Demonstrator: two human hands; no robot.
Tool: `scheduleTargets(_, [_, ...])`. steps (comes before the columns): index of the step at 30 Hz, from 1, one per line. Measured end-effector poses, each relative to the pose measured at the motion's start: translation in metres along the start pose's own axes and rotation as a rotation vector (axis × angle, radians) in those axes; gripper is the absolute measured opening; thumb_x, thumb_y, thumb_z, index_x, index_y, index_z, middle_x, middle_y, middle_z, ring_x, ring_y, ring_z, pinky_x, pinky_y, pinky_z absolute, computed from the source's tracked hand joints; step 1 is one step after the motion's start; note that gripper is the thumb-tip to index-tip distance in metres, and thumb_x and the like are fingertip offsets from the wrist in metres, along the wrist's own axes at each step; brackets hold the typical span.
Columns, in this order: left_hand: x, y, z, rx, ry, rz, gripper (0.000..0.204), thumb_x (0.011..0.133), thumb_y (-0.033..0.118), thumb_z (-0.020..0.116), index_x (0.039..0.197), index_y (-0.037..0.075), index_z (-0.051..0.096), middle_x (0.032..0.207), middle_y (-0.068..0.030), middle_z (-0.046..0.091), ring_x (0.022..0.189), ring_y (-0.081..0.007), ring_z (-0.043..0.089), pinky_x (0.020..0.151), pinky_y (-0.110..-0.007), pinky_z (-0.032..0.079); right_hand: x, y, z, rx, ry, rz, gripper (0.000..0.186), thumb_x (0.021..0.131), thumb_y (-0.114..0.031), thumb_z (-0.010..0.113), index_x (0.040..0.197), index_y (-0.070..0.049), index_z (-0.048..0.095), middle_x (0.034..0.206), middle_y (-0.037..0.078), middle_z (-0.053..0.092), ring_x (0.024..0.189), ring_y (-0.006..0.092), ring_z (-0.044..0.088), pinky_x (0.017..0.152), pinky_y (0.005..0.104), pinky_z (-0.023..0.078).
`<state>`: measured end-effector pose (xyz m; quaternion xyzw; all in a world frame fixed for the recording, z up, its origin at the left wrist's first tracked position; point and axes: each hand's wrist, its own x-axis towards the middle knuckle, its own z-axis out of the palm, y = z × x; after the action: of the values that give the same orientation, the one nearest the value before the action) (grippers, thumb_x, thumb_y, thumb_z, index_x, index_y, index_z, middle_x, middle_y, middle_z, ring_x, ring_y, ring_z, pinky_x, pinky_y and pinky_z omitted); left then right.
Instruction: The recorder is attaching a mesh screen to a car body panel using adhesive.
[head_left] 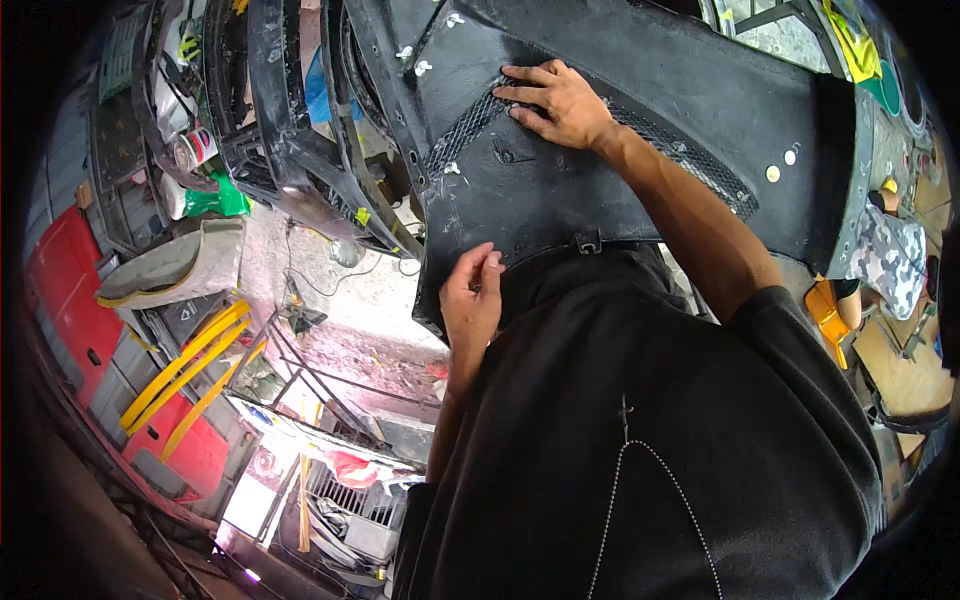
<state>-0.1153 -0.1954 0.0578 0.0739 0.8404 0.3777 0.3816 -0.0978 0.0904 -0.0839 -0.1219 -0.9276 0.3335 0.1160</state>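
Observation:
A large black panel (575, 195) lies in front of me, its near edge close to my body. My right hand (560, 105) rests on it with the fingers spread, at the upper end of a black mesh strip (470, 132). Another mesh strip (700, 165) runs under my right forearm. My left hand (472, 300) is at the panel's near left edge, thumb and fingers drawn together; whatever is between them, if anything, is hidden. Small white fasteners (452, 168) dot the panel's left part. A small black clip (587, 243) shows at the near edge.
Dark bumper-like frames (285, 130) stand at the left. Beyond them are red panels (75, 290), yellow strips (190, 360) and a curved grey part (185, 265). At the far right is another person in camouflage-patterned clothing (888, 262), beside an orange object (826, 318).

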Motion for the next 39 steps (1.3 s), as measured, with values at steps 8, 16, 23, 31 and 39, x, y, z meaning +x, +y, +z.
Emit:
scheduleTargets(8, [0.014,-0.027,-0.022,0.589,-0.021,0.152,0.033,0.093,0.019,0.066,0.123,0.004,0.064,0.12,-0.0174,0.063,0.112,-0.0347,0.062,0.097,-0.041,0.049,0.0,-0.002,0.003,0.001,0.005,0.0,0.036,0.095,-0.033,0.061,0.13,-0.027,0.066,0.146,-0.001,0.053,0.118,0.0268,0.052,0.107,0.0404,0.042])
scheduleTargets(16, [0.005,-0.026,-0.015,0.677,-0.081,0.142,0.036,0.092,0.024,0.063,0.123,0.005,0.064,0.127,-0.0141,0.06,0.123,-0.035,0.053,0.107,-0.044,0.04,-0.001,-0.005,0.0,-0.003,0.018,-0.001,0.036,0.095,-0.034,0.061,0.131,-0.027,0.066,0.145,-0.002,0.053,0.117,0.0262,0.053,0.106,0.0403,0.042])
scheduleTargets(23, [0.004,-0.028,-0.015,0.712,-0.058,0.193,0.037,0.092,0.023,0.064,0.124,0.005,0.064,0.125,-0.0149,0.061,0.119,-0.0354,0.057,0.103,-0.044,0.043,0.0,-0.007,-0.001,-0.018,-0.025,0.017,0.04,0.095,-0.033,0.062,0.135,-0.028,0.063,0.145,0.0,0.053,0.118,0.0266,0.052,0.106,0.0415,0.042])
scheduleTargets(31, [0.1,0.024,0.028,-0.959,0.127,-0.275,0.044,0.1,0.023,0.064,0.135,0.002,0.047,0.138,-0.017,0.055,0.122,-0.0259,0.059,0.101,-0.037,0.048,0.005,-0.011,-0.011,0.108,0.061,0.004,0.06,0.092,-0.03,0.065,0.148,-0.018,0.046,0.14,0.011,0.055,0.12,0.0339,0.052,0.107,0.0431,0.041])
scheduleTargets(39, [0.132,0.056,0.054,-1.099,0.376,-0.307,0.041,0.106,0.025,0.049,0.136,-0.003,0.044,0.139,-0.0127,0.056,0.126,-0.0216,0.059,0.103,-0.031,0.046,-0.002,-0.01,-0.015,0.194,0.011,0.096,0.07,0.089,-0.029,0.07,0.151,-0.017,0.04,0.131,0.016,0.059,0.117,0.0359,0.053,0.106,0.0435,0.042])
